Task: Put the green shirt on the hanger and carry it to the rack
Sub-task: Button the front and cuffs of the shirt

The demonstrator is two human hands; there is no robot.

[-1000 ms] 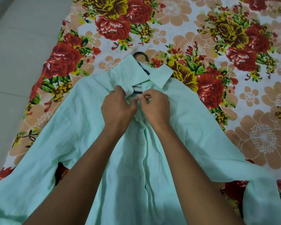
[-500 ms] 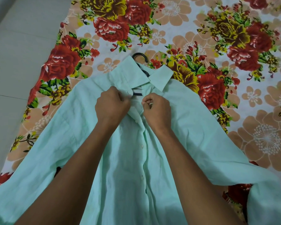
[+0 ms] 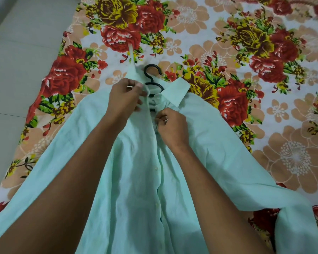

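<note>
The green shirt [image 3: 136,180] lies spread front-up on a flower-printed bed sheet [image 3: 292,125], its collar at the far end and its sleeves trailing out to both sides. It looks light, thin and limp, so it will likely sag and slide wherever it is not supported; the firmer places to take hold are probably the collar and the buttoned front edge. The black hanger [image 3: 152,83] sits inside the neck opening, its hook poking out past the collar. The left hand [image 3: 125,99] has its grip pinched on the left collar flap, lifting it up, while the right hand [image 3: 173,129] pinches the front edge just below the collar. For carrying, the hook seems the safest hold. Pale floor [image 3: 17,70] borders the sheet on the left.
</note>
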